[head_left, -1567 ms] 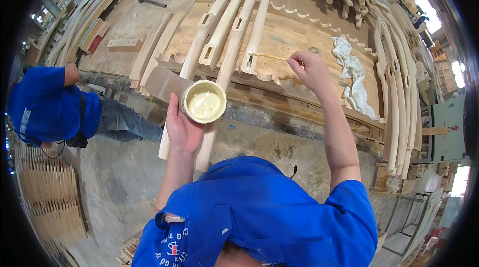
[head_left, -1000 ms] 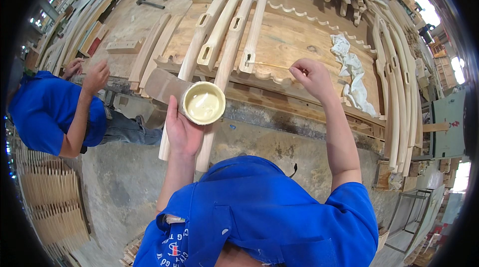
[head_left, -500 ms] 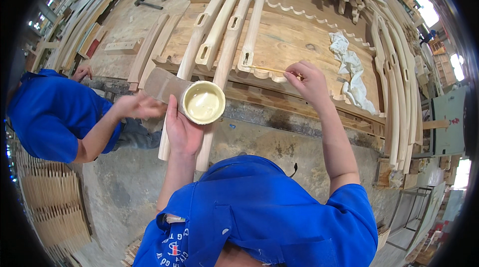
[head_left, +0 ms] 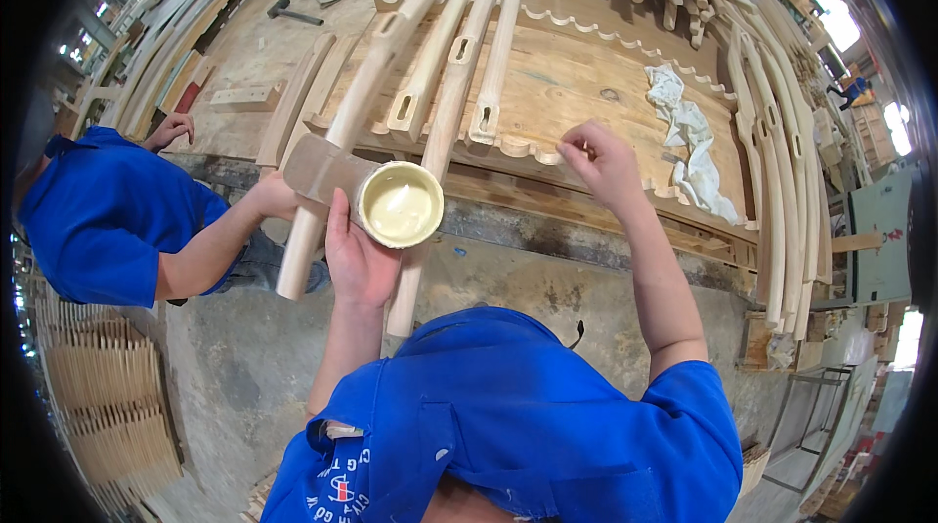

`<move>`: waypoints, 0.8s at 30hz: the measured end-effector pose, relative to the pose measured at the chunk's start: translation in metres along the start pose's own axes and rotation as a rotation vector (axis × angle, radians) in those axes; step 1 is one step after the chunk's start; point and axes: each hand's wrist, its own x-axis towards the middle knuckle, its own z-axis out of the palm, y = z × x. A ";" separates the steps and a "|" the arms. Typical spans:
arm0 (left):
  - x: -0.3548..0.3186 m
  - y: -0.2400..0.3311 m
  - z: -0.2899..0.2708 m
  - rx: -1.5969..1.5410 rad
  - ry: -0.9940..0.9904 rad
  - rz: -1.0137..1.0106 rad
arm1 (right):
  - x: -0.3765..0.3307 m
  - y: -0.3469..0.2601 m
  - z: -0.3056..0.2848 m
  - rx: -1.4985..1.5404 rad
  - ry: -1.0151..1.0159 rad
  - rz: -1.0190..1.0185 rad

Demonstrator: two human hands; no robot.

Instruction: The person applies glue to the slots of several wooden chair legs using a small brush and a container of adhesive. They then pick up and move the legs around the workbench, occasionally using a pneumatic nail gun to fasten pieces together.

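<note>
My left hand (head_left: 360, 254) is closed around a round cup (head_left: 402, 205) of cream-coloured paste. A brown flat piece (head_left: 327, 171) juts out from the cup's left side, over a curved wooden rail (head_left: 366, 83). My right hand (head_left: 601, 163) hovers over the bench's near edge, thumb and fingers pinched together. The thin yellow stick seen there earlier hardly shows now. To its left lies a slotted wooden rail (head_left: 496, 64), its slotted end towards me. Two more slotted rails lie beside it, a shorter one (head_left: 430, 64) and a longer one (head_left: 455, 93).
A co-worker's hand (head_left: 274, 198) is at the left curved rail, close to my cup. The bench (head_left: 557, 73) has scalloped strips, a white cloth (head_left: 684, 132) and a hammer (head_left: 293, 12). More rails (head_left: 772, 161) stand at the right; a stack of slats (head_left: 107, 386) is at the lower left.
The left curved rail has shifted and its near end swung left, with the co-worker's hand now at it. The stick's shaft has left the slotted rail's end. My left hand has hardly moved.
</note>
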 end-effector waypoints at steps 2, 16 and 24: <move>0.000 0.001 0.001 0.013 -0.035 -0.006 | 0.006 0.003 0.000 -0.001 0.042 0.038; -0.001 0.003 -0.002 0.020 -0.081 -0.048 | 0.019 0.006 0.009 -0.133 0.080 -0.026; 0.000 0.003 -0.005 0.000 -0.076 -0.050 | 0.009 0.002 -0.003 -0.114 0.015 -0.211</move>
